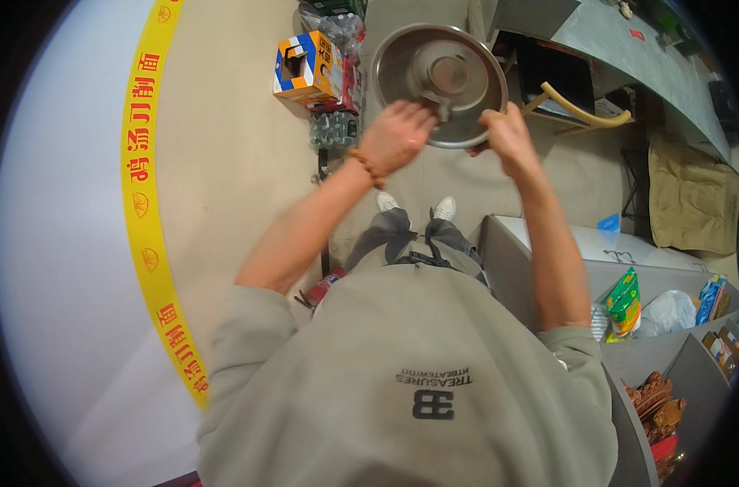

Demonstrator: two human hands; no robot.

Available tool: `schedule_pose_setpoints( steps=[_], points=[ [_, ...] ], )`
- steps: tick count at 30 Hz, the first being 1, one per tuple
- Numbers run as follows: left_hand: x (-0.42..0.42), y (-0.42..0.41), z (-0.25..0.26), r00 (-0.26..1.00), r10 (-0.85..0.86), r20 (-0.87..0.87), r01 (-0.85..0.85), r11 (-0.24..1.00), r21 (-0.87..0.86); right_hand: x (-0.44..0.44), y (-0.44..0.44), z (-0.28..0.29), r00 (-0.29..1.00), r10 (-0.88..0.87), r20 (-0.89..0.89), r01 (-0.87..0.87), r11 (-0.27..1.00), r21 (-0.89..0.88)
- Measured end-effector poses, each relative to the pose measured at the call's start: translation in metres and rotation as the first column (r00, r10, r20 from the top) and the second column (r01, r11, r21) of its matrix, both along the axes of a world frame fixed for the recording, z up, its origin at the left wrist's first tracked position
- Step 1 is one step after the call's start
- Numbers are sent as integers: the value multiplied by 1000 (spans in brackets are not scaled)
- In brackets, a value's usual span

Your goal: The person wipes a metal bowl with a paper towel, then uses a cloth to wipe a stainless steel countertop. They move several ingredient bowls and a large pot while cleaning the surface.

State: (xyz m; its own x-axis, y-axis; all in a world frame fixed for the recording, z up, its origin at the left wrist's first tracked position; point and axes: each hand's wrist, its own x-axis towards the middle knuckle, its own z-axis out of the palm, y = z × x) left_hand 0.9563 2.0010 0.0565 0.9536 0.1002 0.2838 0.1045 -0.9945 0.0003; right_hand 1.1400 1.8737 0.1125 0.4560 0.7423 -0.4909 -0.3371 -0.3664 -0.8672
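A round stainless steel basin [485, 70] is held out ahead of me, tilted so that its inside shows. My right hand [508, 139] grips its rim at the near right side, thumb on the rim and fingers partly hidden below. At the near left part of the basin is my left hand [401, 135], with a beaded bracelet at the wrist. Its fingers are closed around a small grey-brown thing [439, 108], perhaps a cloth, against the basin's inside. Motion blur hides what exactly it is.
Cartons [327, 67] and shrink-wrapped bottles [333, 129] stand along the left wall. A wooden chair [594, 120] is by a grey counter [643, 55] at right. A low cabinet [515, 228] stands near my right side, a red fire extinguisher [325, 286] at my left.
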Motion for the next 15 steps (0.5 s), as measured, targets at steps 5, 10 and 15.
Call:
schedule_pose_setpoints(
  steps=[5, 10, 15],
  points=[
    [20, 11, 33, 990, 33, 137, -42, 997, 65, -6, 16, -5, 992, -120, 46, 114, 986, 126],
    [-4, -7, 0, 999, -19, 43, 20, 1000, -12, -12, 2, -11, 997, -73, -23, 74, 996, 39],
    [-20, 65, 53, 959, -171, -226, 243, 905, 348, 23, 12, -7, 970, 213, 116, -205, 976, -76]
  ],
)
